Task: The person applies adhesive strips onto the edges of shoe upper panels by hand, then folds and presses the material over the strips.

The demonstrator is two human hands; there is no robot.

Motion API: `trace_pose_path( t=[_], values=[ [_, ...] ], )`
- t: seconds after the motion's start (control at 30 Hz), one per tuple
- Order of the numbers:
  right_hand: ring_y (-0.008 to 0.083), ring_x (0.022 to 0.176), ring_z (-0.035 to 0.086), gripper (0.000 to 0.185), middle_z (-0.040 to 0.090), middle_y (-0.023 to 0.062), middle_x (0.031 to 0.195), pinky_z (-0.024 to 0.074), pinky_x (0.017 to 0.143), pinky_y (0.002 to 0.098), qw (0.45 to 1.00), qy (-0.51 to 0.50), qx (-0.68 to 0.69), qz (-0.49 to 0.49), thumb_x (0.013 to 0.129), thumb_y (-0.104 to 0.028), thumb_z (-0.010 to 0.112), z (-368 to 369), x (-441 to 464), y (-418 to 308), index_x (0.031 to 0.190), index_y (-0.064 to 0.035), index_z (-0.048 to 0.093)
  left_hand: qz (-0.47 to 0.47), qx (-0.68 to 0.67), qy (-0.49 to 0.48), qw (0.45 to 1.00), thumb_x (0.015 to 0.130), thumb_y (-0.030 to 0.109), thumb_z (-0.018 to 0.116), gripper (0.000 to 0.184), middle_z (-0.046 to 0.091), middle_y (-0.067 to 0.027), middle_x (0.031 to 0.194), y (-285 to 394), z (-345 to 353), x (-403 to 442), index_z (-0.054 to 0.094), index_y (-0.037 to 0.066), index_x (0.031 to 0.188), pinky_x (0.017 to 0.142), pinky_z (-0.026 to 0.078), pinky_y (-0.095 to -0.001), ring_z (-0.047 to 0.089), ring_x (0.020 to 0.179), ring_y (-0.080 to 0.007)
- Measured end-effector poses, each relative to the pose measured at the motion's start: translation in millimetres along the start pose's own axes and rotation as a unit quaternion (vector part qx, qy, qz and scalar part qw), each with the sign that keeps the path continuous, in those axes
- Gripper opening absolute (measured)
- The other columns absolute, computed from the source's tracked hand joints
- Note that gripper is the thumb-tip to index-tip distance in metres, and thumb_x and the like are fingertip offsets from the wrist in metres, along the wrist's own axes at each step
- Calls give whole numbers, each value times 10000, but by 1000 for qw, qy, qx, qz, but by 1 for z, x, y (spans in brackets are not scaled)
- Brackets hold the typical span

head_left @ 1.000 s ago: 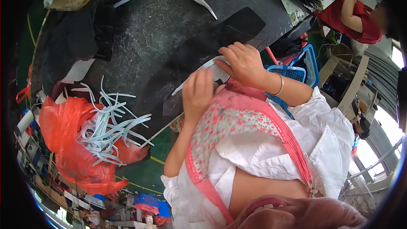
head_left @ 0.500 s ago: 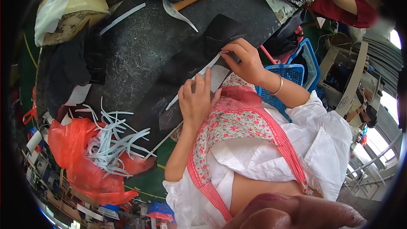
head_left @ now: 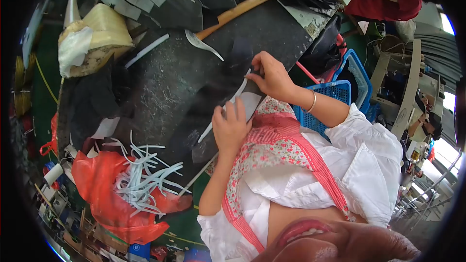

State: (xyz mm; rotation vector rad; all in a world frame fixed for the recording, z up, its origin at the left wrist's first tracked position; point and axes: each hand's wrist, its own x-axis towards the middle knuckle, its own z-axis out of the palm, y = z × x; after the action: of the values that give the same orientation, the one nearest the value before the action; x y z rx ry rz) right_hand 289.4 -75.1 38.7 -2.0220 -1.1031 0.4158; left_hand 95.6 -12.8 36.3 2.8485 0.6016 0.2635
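Observation:
A narrow white strip (head_left: 207, 132) lies slantwise over dark sheet material near the edge of the black worktable (head_left: 160, 85). My right hand (head_left: 273, 76) pinches its upper end between thumb and fingers. Lower down, my left hand (head_left: 231, 125) rests across the strip with its fingers stretched out, pressing on it. Beside that hand a pale grey piece (head_left: 249, 103) shows, partly hidden by the fingers. The dark sheet beneath blends into the tabletop, so its outline is hard to make out.
A red plastic bag (head_left: 99, 189) with many pale strips (head_left: 145, 177) sits at the left. A curved metal tool (head_left: 201, 44), wooden stick (head_left: 242, 9) and yellowish block (head_left: 107, 24) lie farther back. Blue baskets (head_left: 332, 92) stand at the right. Another person (head_left: 388, 0) is at the upper right.
The view has shifted, showing more of the table's far side. My right hand's fingers have curled more at the strip's upper end. My left hand still presses on the strip.

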Motion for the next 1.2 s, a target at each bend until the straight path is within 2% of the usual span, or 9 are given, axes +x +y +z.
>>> trace_pose_path(
  t=[0.2,0.27,0.4,0.63,0.8,0.93,1.07,1.1,1.2],
  values=[
    [350,800,573,217,556,126,804,468,686,439,998,-52,-38,-13,710,-79,754,-2,6,3,770,-50,548,83,-6,112,990,808,137,600,105,555,-107,903,-7,12,-22,579,44,851,773,527,-417,605,950,-343],
    [346,812,581,200,561,126,805,474,690,441,996,-68,-52,-9,718,-99,756,-3,7,1,770,-59,567,106,96,149,978,805,112,577,73,550,-80,835,-2,19,-21,552,63,757,735,528,-389,625,919,-321],
    [340,826,589,193,567,123,808,483,700,437,995,-77,-66,-19,727,-130,758,-2,8,4,770,-63,583,124,87,117,982,793,125,569,97,524,-78,755,-8,38,-32,547,86,706,767,523,-391,641,952,-326],
    [328,707,601,174,583,132,762,485,627,414,996,-44,-66,-47,730,-121,769,7,2,-5,753,-43,614,120,10,48,992,800,144,562,75,564,-76,757,-31,6,-31,560,88,750,810,496,-387,654,953,-277],
    [340,751,623,155,603,137,780,508,659,426,996,-56,-63,-28,756,-143,749,27,-4,-18,765,-40,633,98,-9,-19,995,779,167,565,80,577,-67,831,-50,-20,-39,587,91,792,808,478,-390,616,947,-254],
    [357,782,631,154,619,139,824,518,683,454,993,-69,-79,-55,800,-189,704,30,-3,-13,776,-47,651,89,97,58,990,741,196,592,91,555,-46,838,-44,1,-46,598,112,772,759,468,-387,581,926,-248],
    [347,764,633,146,616,133,810,520,671,443,991,-71,-93,-62,799,-187,700,29,-4,-14,781,-47,662,41,-7,76,996,788,391,661,324,540,-69,855,-27,-8,-29,582,77,780,730,459,-369,564,926,-250],
    [343,757,634,146,614,131,798,519,667,437,991,-70,-97,-64,795,-187,703,29,-2,-15,782,-46,665,53,-19,82,995,812,461,659,437,559,-98,939,-20,-13,-17,612,34,891,735,453,-364,552,932,-249],
    [343,755,639,146,617,129,794,523,665,438,990,-80,-103,-61,796,-191,701,28,-1,-16,775,-50,671,22,-29,65,997,770,401,727,568,599,-151,1118,-12,3,-5,608,-32,1117,835,452,-415,545,1050,-301]
  ],
)
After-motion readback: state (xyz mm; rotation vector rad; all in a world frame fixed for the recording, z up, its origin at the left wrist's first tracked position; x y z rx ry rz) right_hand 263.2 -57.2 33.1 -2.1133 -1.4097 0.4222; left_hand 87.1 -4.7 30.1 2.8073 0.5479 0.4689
